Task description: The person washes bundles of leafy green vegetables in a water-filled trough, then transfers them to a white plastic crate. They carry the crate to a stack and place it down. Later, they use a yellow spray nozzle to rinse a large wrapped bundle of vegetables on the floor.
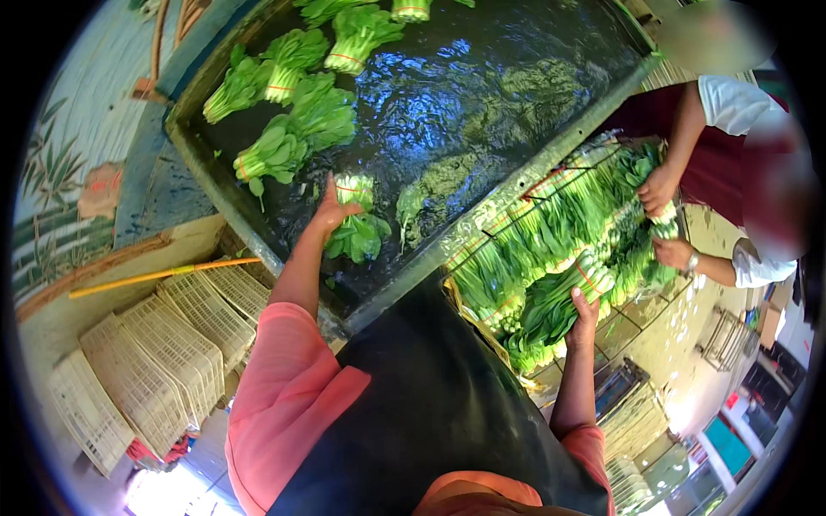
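Observation:
A stone-rimmed trough of dark, rippling water lies before me. My left hand is at a bunch of leafy greens in the near corner, its fingers along the banded stem end. Several banded bunches float farther left. On the right, my right hand grips a red-banded bunch of leafy greens over a large pile of bunches beside the trough. The lower part of my right-hand fingers is hidden by the bunch.
A co-worker's two hands hold a bunch at the pile's far right side. Plastic crates stand at left under a yellow pole. A wire rack stands on the tiled floor at right.

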Motion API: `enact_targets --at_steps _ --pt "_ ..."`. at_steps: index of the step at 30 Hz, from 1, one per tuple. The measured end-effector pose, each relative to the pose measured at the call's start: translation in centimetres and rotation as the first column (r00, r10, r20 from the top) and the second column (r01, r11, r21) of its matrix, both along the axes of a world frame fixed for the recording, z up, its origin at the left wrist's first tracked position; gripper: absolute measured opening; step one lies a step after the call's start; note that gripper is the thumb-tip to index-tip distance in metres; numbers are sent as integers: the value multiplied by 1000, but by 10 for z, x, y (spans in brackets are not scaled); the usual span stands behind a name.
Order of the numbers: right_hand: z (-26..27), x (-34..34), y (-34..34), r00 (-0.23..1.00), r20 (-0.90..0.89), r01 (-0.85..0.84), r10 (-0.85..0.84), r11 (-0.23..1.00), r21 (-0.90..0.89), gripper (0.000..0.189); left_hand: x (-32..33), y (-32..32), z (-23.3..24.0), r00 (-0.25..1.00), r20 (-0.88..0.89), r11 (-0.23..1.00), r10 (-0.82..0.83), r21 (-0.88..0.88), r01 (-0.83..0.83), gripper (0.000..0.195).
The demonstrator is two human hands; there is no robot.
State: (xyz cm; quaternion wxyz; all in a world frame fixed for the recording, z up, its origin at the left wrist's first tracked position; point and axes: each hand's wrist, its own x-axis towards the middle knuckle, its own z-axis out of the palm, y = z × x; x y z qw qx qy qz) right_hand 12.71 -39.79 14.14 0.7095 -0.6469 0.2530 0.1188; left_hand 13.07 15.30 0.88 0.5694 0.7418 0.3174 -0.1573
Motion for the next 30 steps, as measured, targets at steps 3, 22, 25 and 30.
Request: enact_targets --at_steps 3,22,25,30 --pt "-10 -18 -17 997 -26 74 -73 996 42 59 19 -7 -29 970 -243 1000 29 10 -27 124" --pt "-18 -86 -141 930 -144 -366 339 811 -456 86 135 -284 223 227 436 330 -871 174 928 88" --pt "-31 -95 -154 822 -293 -569 488 703 -427 83 119 -352 190 -67 203 -64 -977 20 998 92" --pt "-67 -121 -147 542 -326 -805 775 367 -466 87 54 -442 74 -397 -76 -358 -915 -300 884 101"
